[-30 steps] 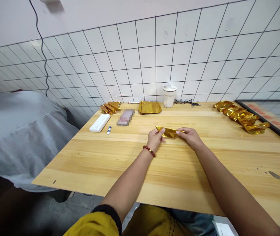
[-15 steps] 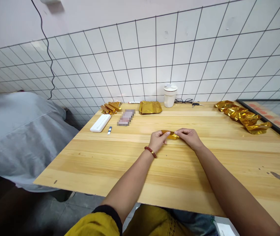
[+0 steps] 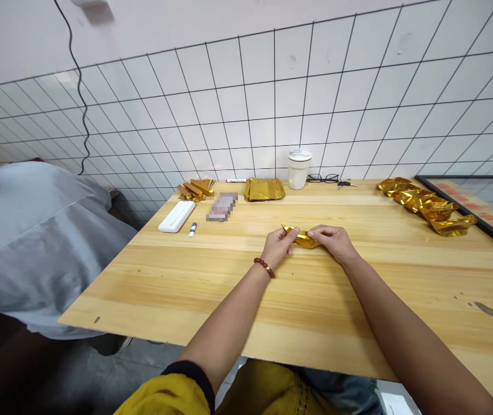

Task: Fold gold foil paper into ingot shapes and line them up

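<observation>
A small folded piece of gold foil paper [image 3: 301, 237] lies between my two hands on the wooden table [image 3: 211, 276], near its middle. My left hand [image 3: 277, 246], with a red bead bracelet at the wrist, pinches the paper's left end. My right hand [image 3: 335, 242] pinches the right end, fingers pressed together on it. Most of the paper's ends are hidden under my fingertips.
At the back stand a white cup [image 3: 299, 168], glasses [image 3: 323, 178], keys [image 3: 347, 184], a gold foil stack [image 3: 264, 188] and small folded gold pieces [image 3: 195, 189]. A white case [image 3: 176, 216] and a small tube [image 3: 192, 229] lie left. Folded gold shapes [image 3: 428, 204] line the right. A person in grey [image 3: 34, 230] sits left.
The gold paper has been folded shorter between my hands, which moved closer together. The person on the left has shifted slightly.
</observation>
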`<state>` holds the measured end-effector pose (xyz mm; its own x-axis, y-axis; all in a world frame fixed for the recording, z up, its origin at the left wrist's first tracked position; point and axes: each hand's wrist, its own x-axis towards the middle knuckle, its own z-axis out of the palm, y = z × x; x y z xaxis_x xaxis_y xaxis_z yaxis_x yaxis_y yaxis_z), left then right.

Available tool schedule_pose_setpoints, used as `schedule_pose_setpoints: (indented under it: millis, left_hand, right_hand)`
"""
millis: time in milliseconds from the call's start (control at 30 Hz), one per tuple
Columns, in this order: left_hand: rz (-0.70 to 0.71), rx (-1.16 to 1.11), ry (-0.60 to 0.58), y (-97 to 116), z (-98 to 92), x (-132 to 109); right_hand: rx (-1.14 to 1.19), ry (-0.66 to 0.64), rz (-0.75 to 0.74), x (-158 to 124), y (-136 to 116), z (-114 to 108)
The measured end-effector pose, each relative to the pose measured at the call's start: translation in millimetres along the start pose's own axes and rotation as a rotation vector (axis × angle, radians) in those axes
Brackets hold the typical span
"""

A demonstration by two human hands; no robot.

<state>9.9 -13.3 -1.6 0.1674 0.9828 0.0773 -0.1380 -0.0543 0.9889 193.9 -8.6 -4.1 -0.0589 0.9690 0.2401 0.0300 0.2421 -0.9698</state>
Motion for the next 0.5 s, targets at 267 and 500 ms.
schedule_pose_setpoints:
  millis: [267,500]
  left_hand:
    - [0.002,-0.009,0.047,-4.3,0.5,2.2]
    - [-0.016,-0.081,0.139,-3.3,0.9,3.0]
  right_hand:
    - [-0.007,-0.008,0.052,-0.3,-0.8,2.6]
    - [-0.001,0.019,0.093,0.9,2.2,2.7]
